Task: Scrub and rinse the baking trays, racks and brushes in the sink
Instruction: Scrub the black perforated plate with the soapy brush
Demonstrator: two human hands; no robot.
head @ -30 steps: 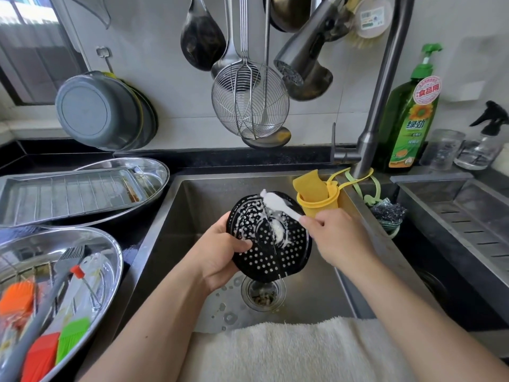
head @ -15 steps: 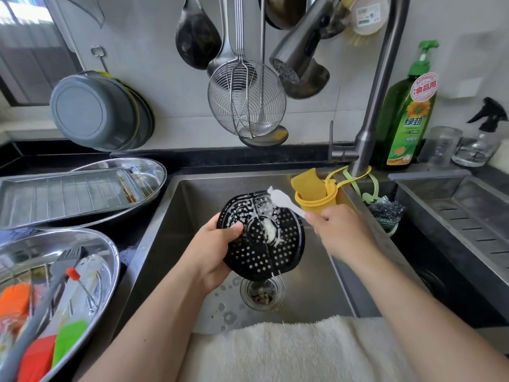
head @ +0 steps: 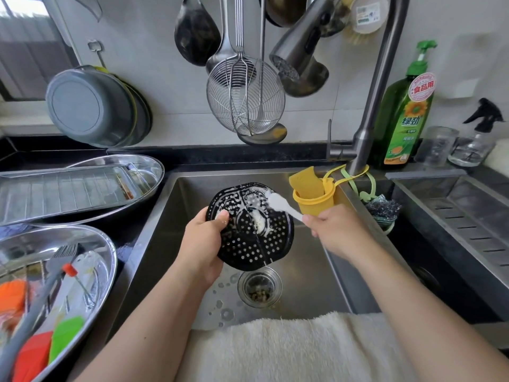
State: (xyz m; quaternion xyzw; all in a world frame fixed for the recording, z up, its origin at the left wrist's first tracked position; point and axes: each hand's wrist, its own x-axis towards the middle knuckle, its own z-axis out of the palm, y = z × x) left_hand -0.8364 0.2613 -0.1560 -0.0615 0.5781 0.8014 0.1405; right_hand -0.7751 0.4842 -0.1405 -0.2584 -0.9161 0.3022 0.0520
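Left hand (head: 205, 244) grips the soapy perforated tray (head: 250, 227); right hand (head: 334, 230) pinches a white brush (head: 281, 205) against it. Unrinsed; silicone brushes (head: 35, 346) wait leftward.

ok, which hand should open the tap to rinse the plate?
Probably the right hand: nearest the tap lever, holding only the small white brush. The left hand grips the sudsy black perforated round plate.

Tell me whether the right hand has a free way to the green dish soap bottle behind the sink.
Probably yes, once freed: the right hand grips the white brush. The dish soap bottle stands upright beyond it, right of the faucet neck, nothing between.
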